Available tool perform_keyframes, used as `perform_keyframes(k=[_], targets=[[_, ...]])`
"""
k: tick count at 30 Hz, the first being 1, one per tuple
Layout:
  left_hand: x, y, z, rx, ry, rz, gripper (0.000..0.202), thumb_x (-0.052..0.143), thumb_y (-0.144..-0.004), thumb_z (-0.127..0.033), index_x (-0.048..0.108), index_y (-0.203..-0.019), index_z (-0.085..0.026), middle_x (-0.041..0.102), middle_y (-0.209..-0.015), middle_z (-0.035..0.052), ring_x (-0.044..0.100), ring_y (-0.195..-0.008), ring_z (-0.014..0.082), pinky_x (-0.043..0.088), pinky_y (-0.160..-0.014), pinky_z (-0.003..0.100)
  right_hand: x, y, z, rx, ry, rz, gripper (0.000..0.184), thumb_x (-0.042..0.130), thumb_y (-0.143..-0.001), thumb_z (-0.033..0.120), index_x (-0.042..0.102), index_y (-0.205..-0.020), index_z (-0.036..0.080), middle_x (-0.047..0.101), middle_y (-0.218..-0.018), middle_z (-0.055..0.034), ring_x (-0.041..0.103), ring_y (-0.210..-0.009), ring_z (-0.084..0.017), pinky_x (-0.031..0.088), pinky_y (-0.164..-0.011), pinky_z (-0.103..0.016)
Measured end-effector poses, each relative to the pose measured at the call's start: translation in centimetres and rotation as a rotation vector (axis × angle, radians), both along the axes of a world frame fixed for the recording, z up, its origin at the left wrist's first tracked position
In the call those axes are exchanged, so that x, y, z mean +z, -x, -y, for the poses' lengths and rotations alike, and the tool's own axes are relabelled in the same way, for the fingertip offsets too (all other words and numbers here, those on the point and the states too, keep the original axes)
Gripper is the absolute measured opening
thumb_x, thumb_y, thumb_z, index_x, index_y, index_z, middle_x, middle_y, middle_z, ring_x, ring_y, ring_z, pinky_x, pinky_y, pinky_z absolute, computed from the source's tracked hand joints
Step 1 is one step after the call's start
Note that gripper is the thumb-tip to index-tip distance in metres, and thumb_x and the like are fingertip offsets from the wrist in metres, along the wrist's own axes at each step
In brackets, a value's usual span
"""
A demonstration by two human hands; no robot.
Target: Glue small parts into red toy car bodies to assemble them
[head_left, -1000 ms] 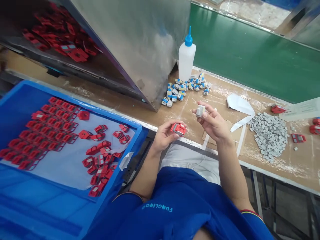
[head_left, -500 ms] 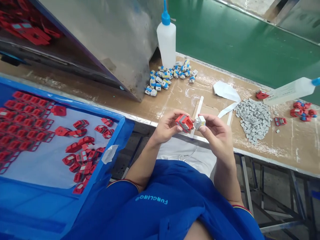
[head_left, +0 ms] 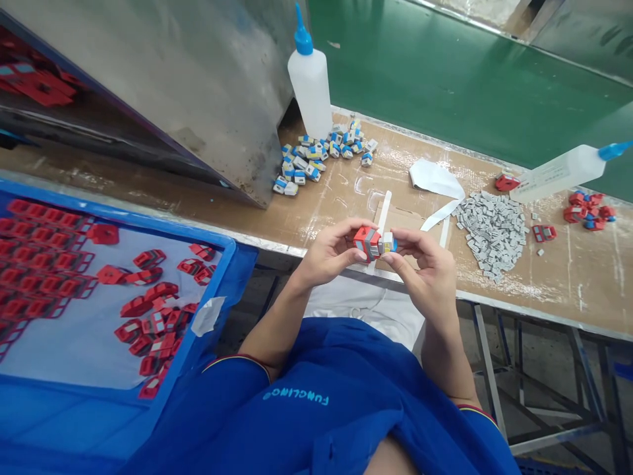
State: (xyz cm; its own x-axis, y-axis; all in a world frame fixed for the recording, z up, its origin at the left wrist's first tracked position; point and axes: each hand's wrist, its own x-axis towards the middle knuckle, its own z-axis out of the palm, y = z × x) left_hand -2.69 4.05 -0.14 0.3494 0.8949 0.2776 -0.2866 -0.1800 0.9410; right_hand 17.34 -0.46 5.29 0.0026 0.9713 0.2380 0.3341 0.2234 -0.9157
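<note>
Between thumb and fingers, my left hand (head_left: pixel 330 256) grips a red plastic toy vehicle shell (head_left: pixel 364 243) with grey trim. My right hand (head_left: pixel 424 269) pinches a small white and blue plastic piece (head_left: pixel 388 242), its end against the shell's right side. Whether the two are joined I cannot tell. Both hands are over the front edge of the cardboard-covered bench (head_left: pixel 341 204). A pile of similar white and blue pieces (head_left: pixel 306 161) lies farther back on the left. More red shells (head_left: pixel 158 323) lie loose in the blue tray (head_left: pixel 225 264) at the left.
An upright white bottle (head_left: pixel 311 92) with a blue nozzle stands beside a metal box (head_left: pixel 212 86). A second bottle (head_left: pixel 558 175) leans at the right, near small grey pieces (head_left: pixel 494 227) and red-blue assemblies (head_left: pixel 591 211). A white strip (head_left: pixel 435 178) lies mid-bench. Behind runs a green surface (head_left: pixel 420 72).
The white and blue piece has come up against the red shell, and both are turned differently in my fingers. The whole view has shifted slightly.
</note>
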Motion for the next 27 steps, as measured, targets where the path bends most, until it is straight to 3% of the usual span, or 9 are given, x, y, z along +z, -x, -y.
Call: perform_keyframes(k=[6, 13, 16, 20, 23, 27], targets=[[0.3, 0.3, 0.1, -0.019, 0.039, -0.033, 0.054, 0.089, -0.088, -0.053, 0.078, -0.126, -0.016, 0.083, -0.111, 0.0106, 0.082, -0.098, 0.0225, 0.065, -0.084, 0.026, -0.4, 0.2, 0.0, -0.012, 0.002, 0.05, 0.027, 0.084, -0.093, 0.048, 0.079, -0.109, 0.026, 0.082, -0.09, -0.0028, 0.077, -0.078, -0.02, 0.065, -0.077, -0.037], [1.9, 0.8, 0.3, -0.037, 0.053, -0.2, 0.054, 0.085, -0.091, -0.054, 0.077, -0.126, -0.014, 0.083, -0.107, 0.01, 0.08, -0.096, 0.0225, 0.064, -0.084, 0.027, -1.1, 0.3, 0.0, -0.002, 0.03, 0.047, 0.028, 0.084, -0.093, 0.051, 0.078, -0.102, 0.025, 0.079, -0.086, -0.0023, 0.075, -0.075, -0.02, 0.064, -0.073, -0.036], [2.5, 1.0, 0.2, -0.043, -0.012, -0.305, 0.054, 0.081, -0.094, -0.054, 0.077, -0.131, -0.014, 0.082, -0.106, 0.0081, 0.078, -0.089, 0.0199, 0.062, -0.081, 0.026, -1.7, 0.2, 0.1, -0.033, 0.068, -0.027, 0.032, 0.089, -0.088, 0.052, 0.078, -0.101, 0.025, 0.081, -0.087, -0.0025, 0.077, -0.075, -0.02, 0.066, -0.074, -0.038], [3.2, 1.1, -0.2, -0.028, -0.139, -0.401, 0.057, 0.078, -0.098, -0.052, 0.074, -0.143, -0.017, 0.079, -0.114, 0.0086, 0.075, -0.096, 0.0202, 0.061, -0.086, 0.027, -2.1, 0.1, 0.6, -0.071, 0.139, -0.187, 0.039, 0.096, -0.08, 0.051, 0.08, -0.104, 0.025, 0.085, -0.1, -0.006, 0.082, -0.082, -0.023, 0.072, -0.079, -0.041], [3.8, 1.0, -0.6, 0.018, -0.246, -0.427, 0.058, 0.076, -0.1, -0.049, 0.07, -0.151, -0.021, 0.073, -0.116, 0.0085, 0.072, -0.098, 0.0184, 0.06, -0.088, 0.028, -2.0, -0.3, 0.8, -0.066, 0.16, -0.296, 0.037, 0.094, -0.083, 0.052, 0.082, -0.106, 0.026, 0.086, -0.103, -0.0067, 0.084, -0.087, -0.024, 0.074, -0.079, -0.039], [4.7, 0.2, -1.2, 0.017, -0.32, -0.388, 0.055, 0.076, -0.1, -0.05, 0.073, -0.147, -0.021, 0.072, -0.107, 0.0062, 0.07, -0.095, 0.0174, 0.059, -0.09, 0.03, -1.5, -1.2, 0.4, 0.011, 0.135, -0.363, 0.033, 0.094, -0.085, 0.045, 0.081, -0.112, 0.029, 0.084, -0.099, -0.0024, 0.082, -0.087, -0.02, 0.072, -0.074, -0.032]])
